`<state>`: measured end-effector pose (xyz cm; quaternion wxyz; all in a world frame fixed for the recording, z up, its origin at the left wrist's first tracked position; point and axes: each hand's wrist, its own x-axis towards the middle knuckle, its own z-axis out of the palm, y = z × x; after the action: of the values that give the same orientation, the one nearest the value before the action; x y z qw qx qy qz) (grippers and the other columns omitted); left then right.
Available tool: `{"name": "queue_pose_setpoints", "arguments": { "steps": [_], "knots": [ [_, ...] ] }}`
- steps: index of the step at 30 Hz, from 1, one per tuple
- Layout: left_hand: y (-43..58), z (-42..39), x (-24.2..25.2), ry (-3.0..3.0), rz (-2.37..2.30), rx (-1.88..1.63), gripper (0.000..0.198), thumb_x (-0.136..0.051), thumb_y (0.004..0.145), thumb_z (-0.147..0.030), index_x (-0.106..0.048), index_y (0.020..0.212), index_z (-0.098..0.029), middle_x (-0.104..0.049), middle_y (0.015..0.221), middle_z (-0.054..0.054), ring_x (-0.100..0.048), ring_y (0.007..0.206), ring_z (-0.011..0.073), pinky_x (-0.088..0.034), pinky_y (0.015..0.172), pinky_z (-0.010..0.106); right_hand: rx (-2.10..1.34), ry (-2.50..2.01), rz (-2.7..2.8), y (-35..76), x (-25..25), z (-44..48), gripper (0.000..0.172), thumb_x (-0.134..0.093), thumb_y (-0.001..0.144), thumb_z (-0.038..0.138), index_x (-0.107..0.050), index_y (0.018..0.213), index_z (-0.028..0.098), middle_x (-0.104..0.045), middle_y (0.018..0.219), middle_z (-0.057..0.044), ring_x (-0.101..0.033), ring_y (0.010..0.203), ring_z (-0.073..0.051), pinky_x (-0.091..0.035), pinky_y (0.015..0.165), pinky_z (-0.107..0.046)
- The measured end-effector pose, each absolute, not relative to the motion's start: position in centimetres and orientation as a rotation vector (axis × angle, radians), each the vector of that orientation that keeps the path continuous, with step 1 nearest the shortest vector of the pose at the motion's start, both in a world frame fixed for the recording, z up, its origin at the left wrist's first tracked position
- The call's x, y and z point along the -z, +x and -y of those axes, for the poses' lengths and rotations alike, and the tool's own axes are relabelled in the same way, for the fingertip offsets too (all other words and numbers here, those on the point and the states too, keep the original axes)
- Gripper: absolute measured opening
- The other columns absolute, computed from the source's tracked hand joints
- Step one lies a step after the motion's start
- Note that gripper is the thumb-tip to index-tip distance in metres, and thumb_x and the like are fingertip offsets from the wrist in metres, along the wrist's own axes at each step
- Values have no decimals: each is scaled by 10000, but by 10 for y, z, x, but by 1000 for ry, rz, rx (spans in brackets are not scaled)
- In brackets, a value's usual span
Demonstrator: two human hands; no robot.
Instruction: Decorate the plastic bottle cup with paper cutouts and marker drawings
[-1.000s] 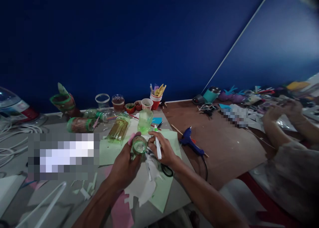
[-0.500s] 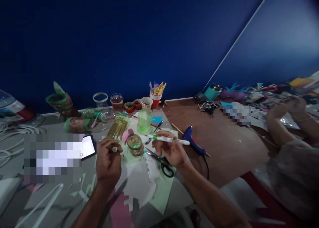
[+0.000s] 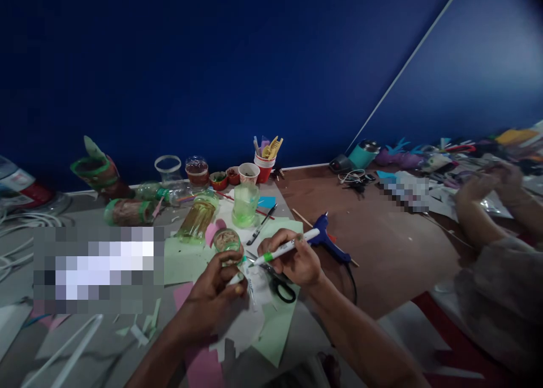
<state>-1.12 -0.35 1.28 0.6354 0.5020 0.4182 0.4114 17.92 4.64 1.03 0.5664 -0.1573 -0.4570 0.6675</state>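
Observation:
My right hand pinches a white marker with a green band, its uncapped tip pointing down and left. Close to that tip, my left hand has its fingers closed on a small white marker cap. A short green-rimmed cup with brownish contents stands just behind my left fingers, which partly hide it. Between the two hands a second white marker lies on the paper. Black-handled scissors lie under and beside my right hand, their blades partly covered.
A blue glue gun lies right of my right hand. Behind stand a clear green cup, a tipped yellowish plastic cup and a red cup of utensils. Pale green paper lies in front. A co-worker's hands are at far right.
My left hand has moved right with the cap, toward the marker. My right hand has tilted the marker so its tip points lower, near the left fingers.

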Motion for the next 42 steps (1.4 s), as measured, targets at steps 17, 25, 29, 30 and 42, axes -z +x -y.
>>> {"name": "queue_pose_setpoints", "arguments": {
  "steps": [17, 25, 29, 30, 42],
  "knots": [
    [-2, -1, -12, 1089, -991, -950, 271, -695, 720, -389, -543, 798, -179, -592, 657, -23, -420, 492, 60, -284, 450, 182, -1465, -518, 1203, 183, 1, -44, 512, -468, 825, 624, -664, 705, 166, -431, 454, 21, -370, 411, -104, -297, 435, -242],
    [-3, -3, -14, 1117, -978, -919, 276, -690, 722, -397, -540, 807, -181, -605, 654, -24, -443, 496, 69, -298, 460, 188, -1429, -504, 1295, 182, -3, -43, 518, -436, 859, 602, -658, 731, 151, -516, 626, -19, -385, 424, -81, -254, 408, -222],
    [-2, -2, -14, 1120, -991, -891, 249, -682, 729, -378, -542, 799, -185, -602, 642, -27, -475, 519, 82, -318, 478, 196, -1444, -518, 1336, 182, -3, -43, 534, -433, 851, 619, -657, 738, 148, -470, 573, -1, -360, 420, -84, -255, 407, -220],
    [-2, -2, -14, 1122, -992, -886, 241, -680, 730, -373, -545, 798, -184, -599, 639, -28, -480, 523, 83, -322, 481, 196, -1443, -529, 1350, 183, -3, -43, 538, -431, 850, 622, -659, 741, 147, -465, 563, 1, -357, 419, -84, -260, 410, -222],
    [-1, -1, -8, 1161, -1037, -896, 227, -662, 741, -374, -562, 791, -176, -623, 634, -13, -511, 535, 100, -346, 488, 205, -1427, -635, 1386, 163, -2, -32, 437, -429, 894, 512, -623, 722, 160, -414, 494, 40, -359, 415, -85, -279, 437, -227]
  ]
}}
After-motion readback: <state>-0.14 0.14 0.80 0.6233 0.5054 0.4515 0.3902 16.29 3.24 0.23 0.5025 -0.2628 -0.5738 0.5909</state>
